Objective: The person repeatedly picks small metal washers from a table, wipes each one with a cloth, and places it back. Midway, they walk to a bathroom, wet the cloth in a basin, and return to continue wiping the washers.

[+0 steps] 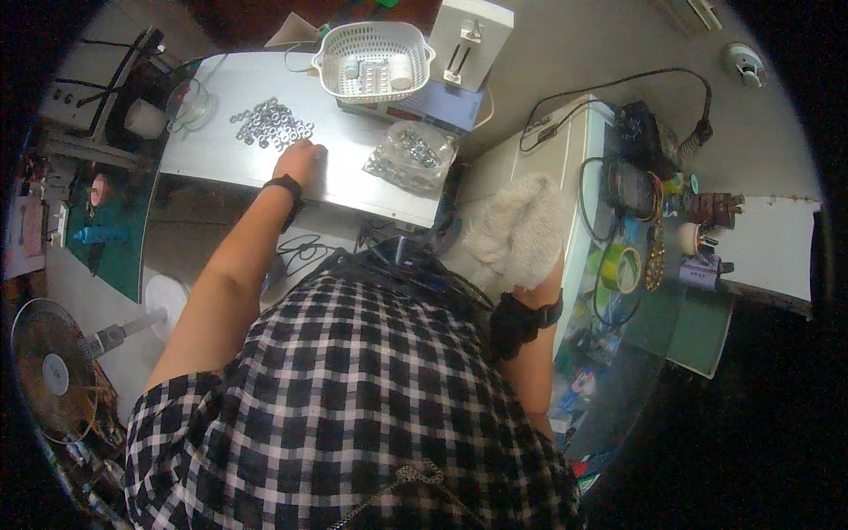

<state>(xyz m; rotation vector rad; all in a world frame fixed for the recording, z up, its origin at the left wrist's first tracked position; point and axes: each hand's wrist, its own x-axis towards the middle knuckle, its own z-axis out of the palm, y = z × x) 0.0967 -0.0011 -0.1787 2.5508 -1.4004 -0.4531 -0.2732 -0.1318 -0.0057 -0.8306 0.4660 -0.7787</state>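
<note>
I find the metal nuts (272, 122) in one loose pile on the white surface (221, 163), left of its middle and set in from the front edge; they overlap too much for me to count. The left hand (299, 161) reaches over that edge to the near right side of the pile, its fingertips at the nuts, and I cannot tell whether its grip has closed on one. Along the front edge I see a strip of open surface, and a wider stretch to the right, between this hand and one clear plastic bag (409, 157) of metal pieces near the right front corner. To the left, one clear container (190, 108) stands by the side edge, with a gap between it and the pile. At the back right, one white basket (329, 66) with small packages inside sits on one bluish box (424, 110), just beside one white upright unit (473, 40). The right hand (546, 293) is well apart from the nuts, off past the right corner, mostly hidden by one off-white cloth bundle (521, 225), so I cannot tell how its grip stands. One fan (55, 373) stands at far left.
</note>
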